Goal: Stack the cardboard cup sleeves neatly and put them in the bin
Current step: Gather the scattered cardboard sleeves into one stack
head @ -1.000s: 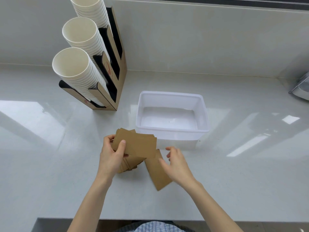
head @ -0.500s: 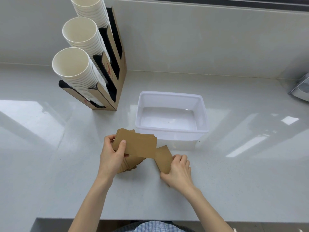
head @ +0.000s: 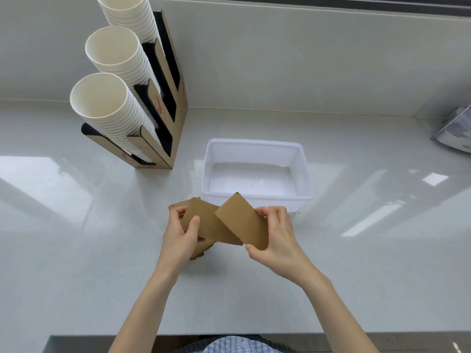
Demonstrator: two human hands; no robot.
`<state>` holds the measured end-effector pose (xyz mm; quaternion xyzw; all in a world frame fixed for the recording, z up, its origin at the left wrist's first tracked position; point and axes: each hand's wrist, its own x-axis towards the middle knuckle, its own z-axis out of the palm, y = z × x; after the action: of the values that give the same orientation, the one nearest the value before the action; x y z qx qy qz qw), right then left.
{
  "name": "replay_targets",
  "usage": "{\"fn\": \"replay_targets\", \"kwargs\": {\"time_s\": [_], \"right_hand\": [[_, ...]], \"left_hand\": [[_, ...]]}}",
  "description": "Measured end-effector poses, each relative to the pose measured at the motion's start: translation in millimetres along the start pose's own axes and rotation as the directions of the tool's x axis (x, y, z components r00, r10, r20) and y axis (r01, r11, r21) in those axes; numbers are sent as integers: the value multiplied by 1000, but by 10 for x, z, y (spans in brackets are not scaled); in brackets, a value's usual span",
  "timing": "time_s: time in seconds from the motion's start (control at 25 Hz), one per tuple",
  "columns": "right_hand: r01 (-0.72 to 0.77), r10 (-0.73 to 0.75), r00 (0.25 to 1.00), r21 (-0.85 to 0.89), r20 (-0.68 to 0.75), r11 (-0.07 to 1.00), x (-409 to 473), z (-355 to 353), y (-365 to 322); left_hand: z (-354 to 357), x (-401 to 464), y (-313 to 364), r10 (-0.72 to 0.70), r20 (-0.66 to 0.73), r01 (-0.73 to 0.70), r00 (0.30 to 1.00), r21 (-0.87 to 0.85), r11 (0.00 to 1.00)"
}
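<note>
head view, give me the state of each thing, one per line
bin: open, empty
stack of sleeves: fanned, held by left hand
single sleeve: lifted, tilted, held by right hand, overlapping the stack
cup rack: upright, three columns of cups

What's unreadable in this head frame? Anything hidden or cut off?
- How many sleeves are in the left hand's stack: head view, edges hidden by the hand and the front sleeve.
- The right hand's single sleeve: far face hidden.
- Top cup stack: cut off by the top edge.
- Object at far right: cut by the right edge, unidentifiable.
- Cup holder red print: too small to read.
</note>
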<state>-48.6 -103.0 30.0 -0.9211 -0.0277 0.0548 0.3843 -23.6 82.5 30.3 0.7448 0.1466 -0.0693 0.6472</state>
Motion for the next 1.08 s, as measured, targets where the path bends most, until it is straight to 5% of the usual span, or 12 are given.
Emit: {"fn": "replay_targets", "kwargs": {"time_s": [0.24, 0.4, 0.56, 0.76, 1.08], "right_hand": [[167, -159, 985, -167, 61, 972, 95, 61, -146], [192, -184, 981, -163, 65, 968, 125, 55, -145], [14, -10, 999, 108, -38, 994, 83, -36, -51], [-218, 269, 963, 503, -32, 836, 29, -161, 174], [-192, 269, 942, 336, -202, 922, -168, -168, 485]], "left_hand": [[120, -44, 29, -49, 81, 55, 995, -71, 996], [191, -81, 65, 30, 84, -30, 996, -5, 1000], [219, -69, 59, 56, 106, -53, 993, -27, 998], [355, -89, 34, 89, 178, -72, 980, -103, 992], [734, -42, -287, 118, 286, -170, 951, 166, 971]]}}
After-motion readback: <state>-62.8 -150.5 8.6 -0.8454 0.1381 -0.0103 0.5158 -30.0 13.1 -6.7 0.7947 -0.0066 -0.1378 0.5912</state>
